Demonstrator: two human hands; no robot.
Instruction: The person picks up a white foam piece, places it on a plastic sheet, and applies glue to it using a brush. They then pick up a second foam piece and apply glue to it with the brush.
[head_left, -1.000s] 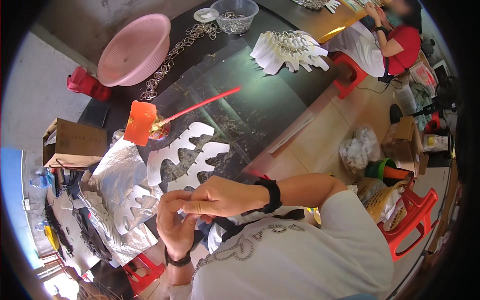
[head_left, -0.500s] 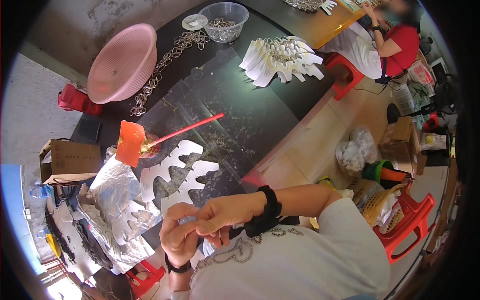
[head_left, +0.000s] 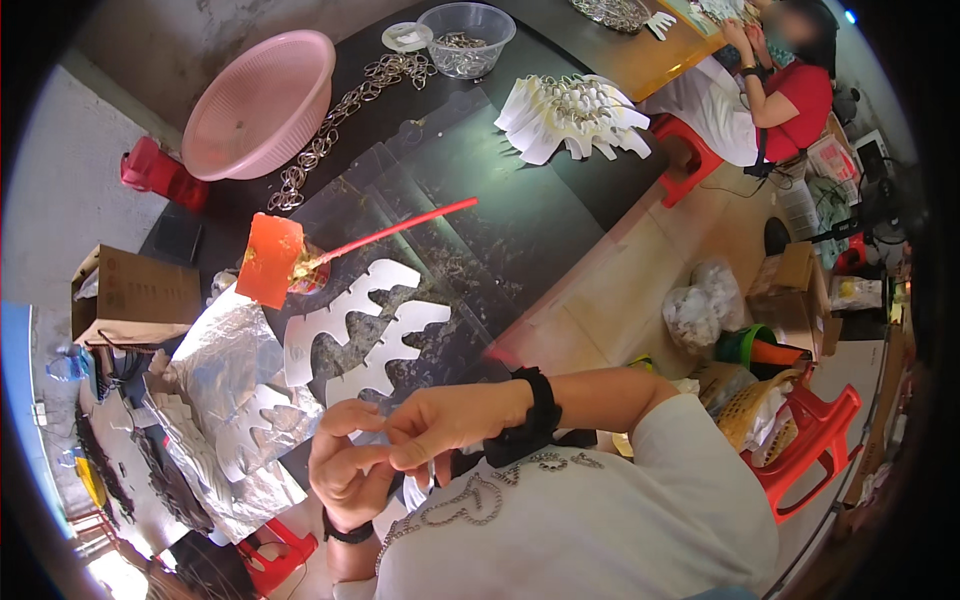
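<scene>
Left hand [head_left: 345, 485]: fingers half-curled, tips close against the right hand [head_left: 455, 420] — contents cannot be told | Right hand: thumb and forefinger together — contents likewise unclear | White toothed strips [head_left: 322, 322]: two, flat near the desk's [head_left: 520, 250] near edge, beyond the hands | Pink basket [head_left: 250, 110]: desk's far left edge

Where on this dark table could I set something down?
There's room between the red stick and fanned white pieces, and below those pieces toward the table's right edge. It's crowded around the orange card, white cutouts and silver sheet.
</scene>
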